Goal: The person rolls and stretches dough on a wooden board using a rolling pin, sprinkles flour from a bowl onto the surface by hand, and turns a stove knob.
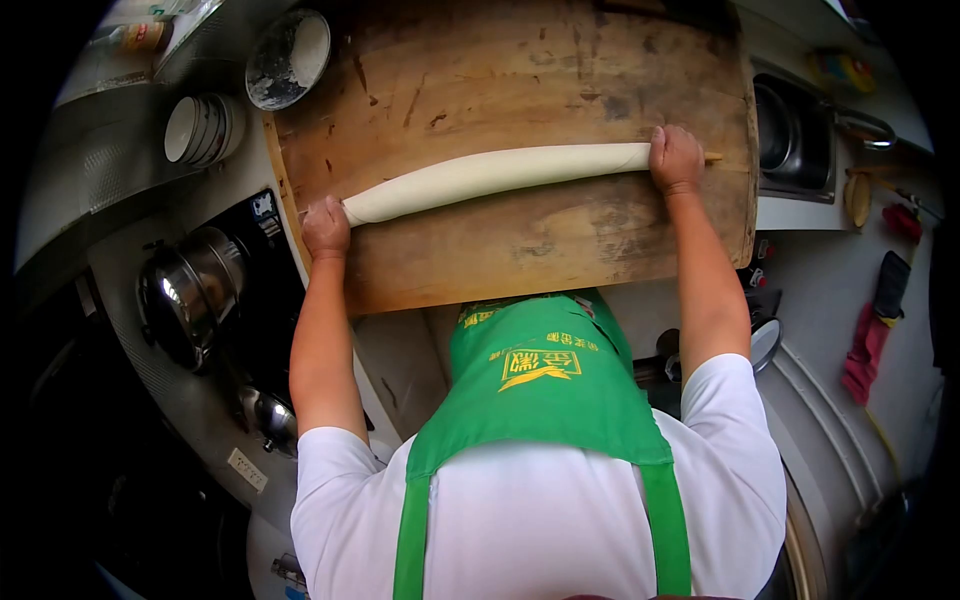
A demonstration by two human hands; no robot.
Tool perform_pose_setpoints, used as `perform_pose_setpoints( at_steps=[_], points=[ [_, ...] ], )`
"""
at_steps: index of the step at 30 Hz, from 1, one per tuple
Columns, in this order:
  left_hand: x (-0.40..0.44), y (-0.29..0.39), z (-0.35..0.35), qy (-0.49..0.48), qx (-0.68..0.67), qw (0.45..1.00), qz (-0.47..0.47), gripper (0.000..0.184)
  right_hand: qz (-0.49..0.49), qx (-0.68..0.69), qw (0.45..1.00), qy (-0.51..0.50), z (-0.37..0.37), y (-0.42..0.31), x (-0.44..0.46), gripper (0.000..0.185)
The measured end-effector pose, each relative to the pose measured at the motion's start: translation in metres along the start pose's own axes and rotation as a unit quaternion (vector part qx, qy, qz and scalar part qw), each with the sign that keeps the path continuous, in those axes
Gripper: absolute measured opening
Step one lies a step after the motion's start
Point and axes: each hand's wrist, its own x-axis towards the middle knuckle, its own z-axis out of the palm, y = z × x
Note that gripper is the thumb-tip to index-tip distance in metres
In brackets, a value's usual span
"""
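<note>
Your left hand and right hand were curled closed over the two ends of a long, pale dough roll, a wooden pin tip jutting past the right. The roll lay across a scuffed, stained wooden board, between a sink on the right and a steel pot on the left; a floury bowl sat at the far left corner.

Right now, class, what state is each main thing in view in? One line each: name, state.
Dough, rolled into a long, slightly bowed tube
Left hand, closed at the dough's left end
Right hand, closed at its right end
Stick, tip poking out past the right hand
Board, stained
Bowl, white powder inside
Bowl stack, nested
Apron, worn
</note>
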Motion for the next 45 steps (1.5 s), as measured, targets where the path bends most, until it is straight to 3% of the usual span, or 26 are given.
perform_pose_setpoints(
  at_steps=[5, 8, 9, 10, 12, 13, 15, 16, 17, 19, 22, 23, 25, 27, 29, 31, 33, 35, 37, 39, 41, 45],
  points=[
    [-0.106, 0.0, -0.01, -0.066, -0.003, 0.998, 0.011, 0.034, 0.035, -0.003, 0.998, -0.048, -0.03, 0.02, -0.109, 0.028],
    [-0.118, 0.003, -0.018, -0.106, 0.01, 0.994, 0.018, 0.025, 0.054, -0.031, 0.993, -0.103, -0.041, 0.021, -0.122, 0.022],
    [-0.105, 0.021, -0.022, -0.031, -0.007, 0.999, 0.008, 0.021, 0.055, -0.032, 0.992, -0.106, -0.043, 0.017, -0.118, 0.022],
    [-0.093, 0.043, -0.028, 0.045, -0.024, 0.999, -0.003, 0.023, 0.066, -0.01, 0.996, -0.052, -0.043, 0.004, -0.106, 0.02],
    [-0.084, 0.119, -0.043, 0.023, -0.007, 0.999, 0.047, 0.039, 0.05, 0.038, 0.998, 0.007, -0.043, -0.04, -0.093, 0.034],
    [-0.092, 0.145, -0.034, -0.047, -0.064, 0.992, 0.103, 0.055, 0.025, 0.064, 0.998, 0.013, -0.04, -0.071, -0.092, 0.045],
    [-0.11, 0.211, -0.013, -0.141, -0.059, 0.966, 0.206, 0.076, -0.097, 0.135, 0.983, -0.075, -0.028, -0.135, -0.104, 0.063],
    [-0.11, 0.234, -0.002, -0.18, -0.035, 0.956, 0.228, 0.074, -0.129, 0.169, 0.965, -0.156, -0.019, -0.165, -0.115, 0.065],
    [-0.098, 0.237, 0.003, -0.182, -0.036, 0.955, 0.232, 0.074, -0.183, 0.13, 0.966, -0.127, -0.007, -0.173, -0.117, 0.062],
    [-0.058, 0.249, 0.011, -0.123, -0.008, 0.972, 0.201, 0.074, -0.163, 0.112, 0.971, -0.134, 0.0, -0.174, -0.071, 0.062],
    [0.006, 0.242, 0.017, -0.108, -0.041, 0.966, 0.231, 0.073, -0.116, 0.116, 0.98, -0.11, 0.01, -0.177, -0.011, 0.066],
    [0.019, 0.239, 0.026, -0.079, -0.04, 0.976, 0.2, 0.074, -0.12, 0.114, 0.98, -0.114, 0.012, -0.173, -0.013, 0.066],
    [0.011, 0.238, 0.027, -0.046, -0.039, 0.984, 0.168, 0.075, -0.028, 0.11, 0.989, -0.098, 0.015, -0.163, -0.015, 0.067],
    [-0.046, 0.226, 0.02, -0.131, 0.002, 0.981, 0.145, 0.079, -0.067, 0.072, 0.986, -0.138, 0.002, -0.148, -0.074, 0.069],
    [-0.081, 0.216, 0.017, -0.166, 0.013, 0.969, 0.184, 0.082, -0.152, 0.05, 0.982, -0.105, -0.001, -0.131, -0.111, 0.071],
    [-0.061, 0.219, 0.012, -0.174, 0.019, 0.969, 0.175, 0.085, -0.137, 0.046, 0.983, -0.114, -0.006, -0.135, -0.081, 0.071],
    [-0.011, 0.227, 0.008, -0.068, -0.034, 0.984, 0.16, 0.079, -0.127, 0.04, 0.983, -0.125, -0.002, -0.138, -0.036, 0.071],
    [0.028, 0.221, 0.021, -0.045, -0.045, 0.986, 0.156, 0.077, -0.037, 0.062, 0.997, -0.024, 0.01, -0.136, 0.003, 0.07],
    [0.036, 0.222, 0.023, -0.01, -0.056, 0.987, 0.151, 0.075, -0.046, 0.111, 0.992, -0.046, 0.013, -0.126, 0.006, 0.07],
    [0.014, 0.22, 0.019, -0.105, -0.078, 0.966, 0.225, 0.068, -0.049, 0.164, 0.983, -0.071, 0.014, -0.119, -0.001, 0.07],
    [-0.023, 0.217, 0.014, -0.124, -0.019, 0.958, 0.259, 0.07, -0.132, 0.135, 0.973, -0.13, -0.003, -0.118, -0.035, 0.071],
    [-0.05, 0.214, 0.0, -0.205, -0.009, 0.947, 0.247, 0.081, -0.07, 0.157, 0.97, -0.175, -0.02, -0.12, -0.061, 0.084]
  ],
)
